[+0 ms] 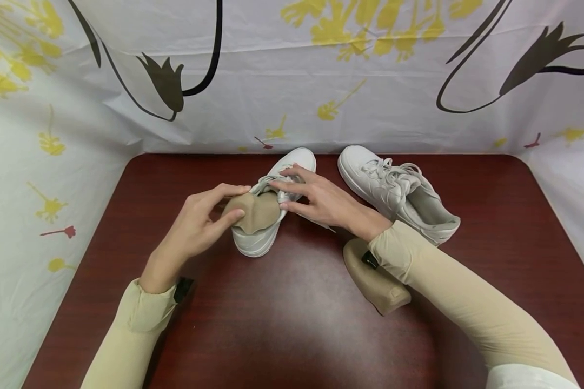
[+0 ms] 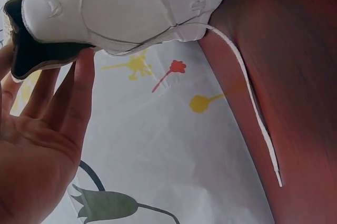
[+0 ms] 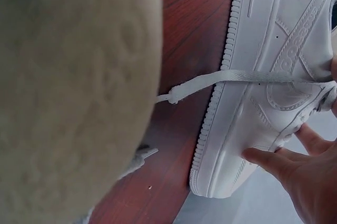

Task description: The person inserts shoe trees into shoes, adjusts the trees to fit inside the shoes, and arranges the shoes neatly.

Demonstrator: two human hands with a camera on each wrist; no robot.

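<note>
A white sneaker lies with its toe pointing away. My left hand pinches a tan moulded shoe form, thumb on top and fingers at its far edge. The form's front part sits in the sneaker's opening, and its front end is hidden. In the left wrist view, the hollow underside of the shoe form looks dark. My right hand grips the sneaker around the tongue and laces, thumb by the collar. In the right wrist view, its fingertips touch the upper near the toe.
A second white sneaker stands at the back right, laces loose. Another tan shoe form with a dark hole lies on the red-brown table, partly under my right forearm. A printed white sheet hangs behind the table.
</note>
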